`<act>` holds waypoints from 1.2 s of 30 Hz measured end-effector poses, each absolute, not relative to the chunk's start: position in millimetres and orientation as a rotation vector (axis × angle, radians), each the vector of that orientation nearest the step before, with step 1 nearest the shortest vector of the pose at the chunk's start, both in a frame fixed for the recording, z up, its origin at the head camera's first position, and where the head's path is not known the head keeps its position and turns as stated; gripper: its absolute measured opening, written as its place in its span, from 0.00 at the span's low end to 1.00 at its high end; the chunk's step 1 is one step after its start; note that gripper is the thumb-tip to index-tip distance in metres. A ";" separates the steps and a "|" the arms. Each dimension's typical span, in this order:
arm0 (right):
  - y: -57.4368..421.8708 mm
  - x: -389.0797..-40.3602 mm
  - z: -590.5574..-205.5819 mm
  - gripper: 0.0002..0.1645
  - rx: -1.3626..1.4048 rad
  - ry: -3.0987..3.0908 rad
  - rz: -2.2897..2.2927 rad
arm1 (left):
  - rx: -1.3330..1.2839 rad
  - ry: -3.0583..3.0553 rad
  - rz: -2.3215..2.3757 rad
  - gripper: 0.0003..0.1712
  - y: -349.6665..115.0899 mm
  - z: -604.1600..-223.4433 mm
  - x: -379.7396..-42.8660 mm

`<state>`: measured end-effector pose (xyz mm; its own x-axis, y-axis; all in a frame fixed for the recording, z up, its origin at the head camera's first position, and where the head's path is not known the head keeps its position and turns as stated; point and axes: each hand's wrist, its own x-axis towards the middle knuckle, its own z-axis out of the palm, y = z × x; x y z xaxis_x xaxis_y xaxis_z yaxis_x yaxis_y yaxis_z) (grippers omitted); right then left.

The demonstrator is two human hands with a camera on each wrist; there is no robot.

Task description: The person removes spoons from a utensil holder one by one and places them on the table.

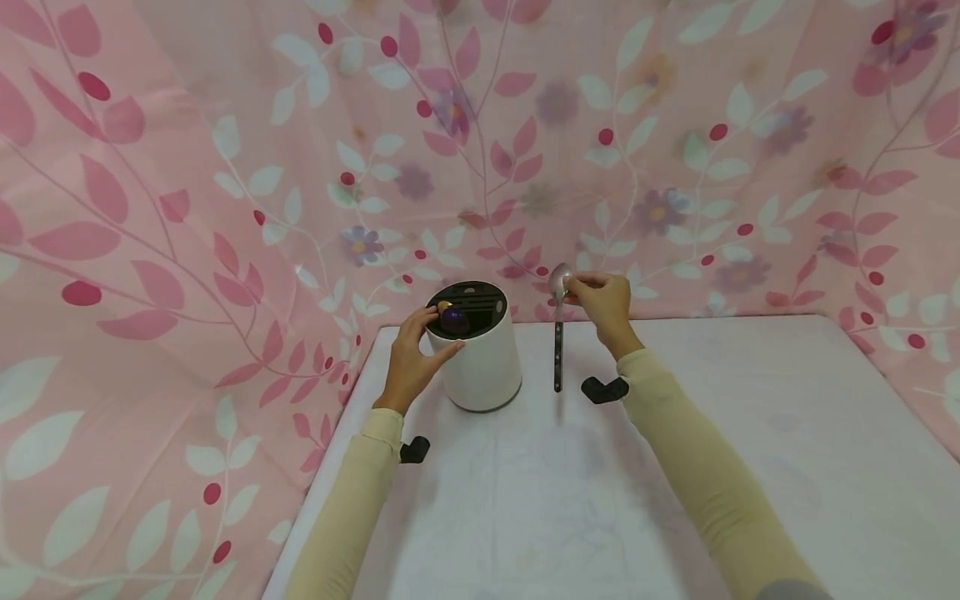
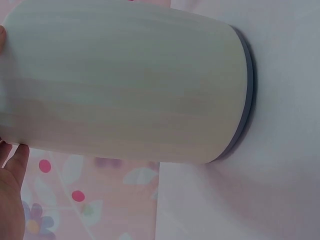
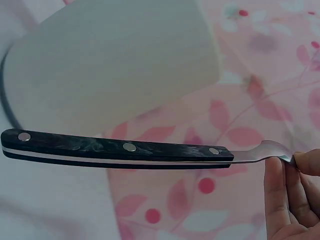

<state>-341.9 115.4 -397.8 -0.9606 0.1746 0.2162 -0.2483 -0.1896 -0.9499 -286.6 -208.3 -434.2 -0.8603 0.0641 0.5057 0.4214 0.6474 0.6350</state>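
A spoon [image 1: 558,333] hangs upright with its black riveted handle [image 3: 120,148] downward. My right hand [image 1: 603,304] pinches it at the metal bowl, just right of a white cylindrical utensil holder [image 1: 483,367]. The holder stands on the table and has a dark slotted top [image 1: 480,296]. My left hand [image 1: 412,358] grips the holder near its rim, thumb on the front and fingers at the left side. At the left of that top sits a shiny dark purple rounded thing [image 1: 454,320] with a gold-coloured part; its kind is unclear. Inside the holder is hidden.
A white cloth covers the table [image 1: 600,517]. Its far edge runs just behind the holder. Pink floral fabric [image 1: 487,125] hangs behind and at both sides. A small black piece [image 1: 604,390] sits by the right wrist, another [image 1: 415,450] by the left wrist.
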 end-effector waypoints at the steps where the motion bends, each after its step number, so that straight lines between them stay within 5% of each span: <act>1: 116.2 -342.5 -403.7 0.14 0.065 -1.804 2.242 | -0.381 -2.425 -1.092 0.41 -208.5 -434.6 -286.7; 25: 123.5 -338.1 -509.3 0.20 -0.463 -1.919 2.464 | -0.390 -2.412 -1.090 0.41 -208.3 -434.8 -284.6; 36: 123.0 -333.5 -531.5 0.19 -0.485 -2.089 2.355 | -0.434 -2.359 -1.070 0.40 -209.7 -439.1 -288.1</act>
